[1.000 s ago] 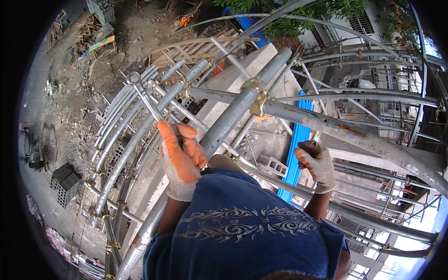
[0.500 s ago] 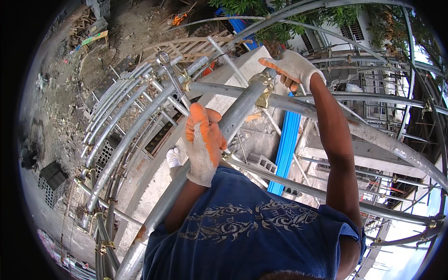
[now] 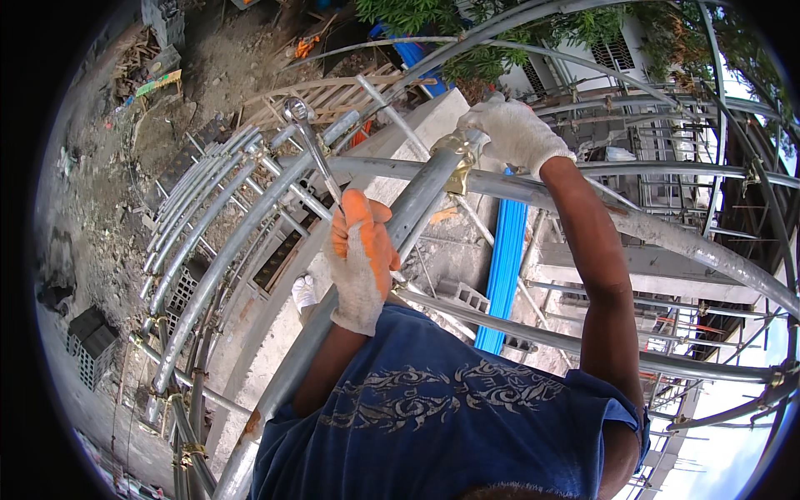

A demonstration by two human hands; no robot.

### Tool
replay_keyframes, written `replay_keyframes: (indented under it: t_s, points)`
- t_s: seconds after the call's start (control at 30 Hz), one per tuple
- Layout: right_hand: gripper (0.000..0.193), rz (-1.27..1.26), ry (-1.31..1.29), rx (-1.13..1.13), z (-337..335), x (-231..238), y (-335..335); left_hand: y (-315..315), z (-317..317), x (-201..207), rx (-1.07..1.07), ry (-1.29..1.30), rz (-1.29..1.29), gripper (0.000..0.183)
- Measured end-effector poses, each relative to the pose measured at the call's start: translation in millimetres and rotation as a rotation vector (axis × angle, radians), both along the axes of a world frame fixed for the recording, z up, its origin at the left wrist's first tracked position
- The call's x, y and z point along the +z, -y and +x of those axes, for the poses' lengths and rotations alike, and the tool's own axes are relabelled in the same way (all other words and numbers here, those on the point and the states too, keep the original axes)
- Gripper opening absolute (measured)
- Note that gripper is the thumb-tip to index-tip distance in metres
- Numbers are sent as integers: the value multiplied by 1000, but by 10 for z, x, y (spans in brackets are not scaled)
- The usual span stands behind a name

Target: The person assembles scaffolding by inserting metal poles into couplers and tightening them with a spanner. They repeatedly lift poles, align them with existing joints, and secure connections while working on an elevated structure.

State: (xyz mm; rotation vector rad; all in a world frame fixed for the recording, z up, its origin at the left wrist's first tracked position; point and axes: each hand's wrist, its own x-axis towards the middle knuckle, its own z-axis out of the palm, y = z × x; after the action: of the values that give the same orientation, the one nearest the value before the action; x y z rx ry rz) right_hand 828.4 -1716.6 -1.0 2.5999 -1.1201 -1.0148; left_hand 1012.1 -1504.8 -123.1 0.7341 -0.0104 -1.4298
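Note:
My left hand (image 3: pixel 362 258), in a white knit glove with orange palm coating, is closed around the shaft of a metal wrench (image 3: pixel 310 142). The wrench's ring end points up and away, above the pipes. My right hand (image 3: pixel 518 137), gloved too, is closed against the far side of a brass-coloured scaffold clamp (image 3: pixel 458 162); its fingertips are mostly hidden. That clamp sits where a thick slanting steel pipe (image 3: pixel 421 204) meets a crossing pipe (image 3: pixel 667 237). The slanting pipe runs down past my left forearm.
Curved-looking scaffold pipes (image 3: pixel 225 242) stand at the left, joined by clamps. Below lie blue corrugated sheets (image 3: pixel 507 258), a hollow block (image 3: pixel 462 296) and a concrete ledge (image 3: pixel 271 321). A wooden ladder-like frame (image 3: pixel 333 98) and green foliage (image 3: pixel 492 42) are at the far side.
My right hand has moved left onto the clamp; its outstretched thumb and curled fingers have turned out of sight. The left hand still holds the wrench, nearly unmoved.

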Motion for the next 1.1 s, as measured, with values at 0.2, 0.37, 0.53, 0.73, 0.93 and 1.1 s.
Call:
replay_keyframes:
  t_s: [0.2,0.37,0.53,0.73,0.93,1.1]
  points:
    - [47,72,111,-17,-32,-34,16,-13,6,-29,4,-46,-76,46]
    - [32,31,148,-230,173,2,75,-20,9,-44,3,-11,-98,44]
    - [59,-84,-11,-483,269,15,126,-14,29,3,-32,8,-21,46]
    - [46,-137,36,-354,77,-41,78,-21,1,-19,-15,34,-58,48]
    - [30,-59,339,105,27,-31,-8,-38,0,-107,-16,-49,-137,36]
    - [30,-100,384,-342,279,89,-169,-74,26,-163,-130,-60,-139,31]
